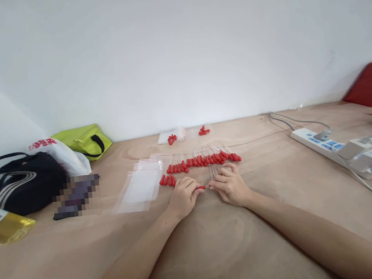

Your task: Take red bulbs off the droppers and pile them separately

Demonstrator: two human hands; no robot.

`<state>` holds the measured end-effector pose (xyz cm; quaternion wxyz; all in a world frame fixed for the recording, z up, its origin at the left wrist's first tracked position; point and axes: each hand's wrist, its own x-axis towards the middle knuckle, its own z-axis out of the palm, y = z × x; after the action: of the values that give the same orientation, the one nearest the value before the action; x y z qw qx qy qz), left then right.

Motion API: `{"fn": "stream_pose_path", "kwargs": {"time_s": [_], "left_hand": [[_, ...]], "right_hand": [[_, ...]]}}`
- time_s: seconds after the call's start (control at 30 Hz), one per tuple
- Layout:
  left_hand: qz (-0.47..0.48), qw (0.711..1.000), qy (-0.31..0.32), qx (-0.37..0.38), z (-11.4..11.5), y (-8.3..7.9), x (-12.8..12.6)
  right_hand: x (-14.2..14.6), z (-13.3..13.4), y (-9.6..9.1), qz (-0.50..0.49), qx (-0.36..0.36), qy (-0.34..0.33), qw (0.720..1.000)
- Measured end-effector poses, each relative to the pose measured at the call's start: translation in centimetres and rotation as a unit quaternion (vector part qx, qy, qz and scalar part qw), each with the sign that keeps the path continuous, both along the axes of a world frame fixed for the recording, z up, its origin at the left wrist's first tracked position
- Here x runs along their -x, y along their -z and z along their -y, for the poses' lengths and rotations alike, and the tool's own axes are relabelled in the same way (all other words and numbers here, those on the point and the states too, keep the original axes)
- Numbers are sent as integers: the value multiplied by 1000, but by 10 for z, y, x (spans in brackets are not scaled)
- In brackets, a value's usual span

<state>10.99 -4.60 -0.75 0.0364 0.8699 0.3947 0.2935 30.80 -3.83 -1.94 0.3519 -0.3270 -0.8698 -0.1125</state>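
Note:
My left hand (183,196) is closed on a red rubber bulb (200,187) just in front of the row. My right hand (230,186) pinches a thin clear tube, whose end meets the open end of that bulb; most of the tube is hidden by the fingers. Several bare clear tubes (212,171) lie side by side just beyond my right fingers. Behind both hands stretches a row of droppers (205,160), red bulbs toward me and clear stems pointing to the wall. A few red bulbs (167,180) lie left of my left fingers.
Clear zip bags (137,187) lie fanned out at left. Small bags holding red bulbs (171,139) rest near the wall. A black bag (26,182), a green pouch (87,139) and a pixelated dark object (76,196) sit far left. A power strip (317,142) with cables stands right.

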Motion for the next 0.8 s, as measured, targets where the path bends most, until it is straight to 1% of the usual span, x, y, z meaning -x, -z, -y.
{"fn": "stream_pose_path", "kwargs": {"time_s": [0.2,0.37,0.47,0.57,0.67,0.73,0.8], "left_hand": [[-32,999,-7,-3,2,-3,2],[-27,999,2,18,2,-1,3],[-19,1000,5,10,2,0,5],[6,1000,-3,-8,3,1,9],[61,998,-12,-12,4,1,15],[93,995,-41,-18,4,-1,19],[117,986,-111,-36,1,-4,26]], "right_hand": [[0,2,-2,1,-7,2,1000],[0,2,-2,-5,-18,-5,1000],[-1,2,-2,-2,-16,-5,1000],[-4,1,-1,-19,-10,6,1000],[-8,0,0,-61,-6,28,998],[-9,-1,0,-86,0,51,995],[-9,-3,1,-105,11,85,991]]}}
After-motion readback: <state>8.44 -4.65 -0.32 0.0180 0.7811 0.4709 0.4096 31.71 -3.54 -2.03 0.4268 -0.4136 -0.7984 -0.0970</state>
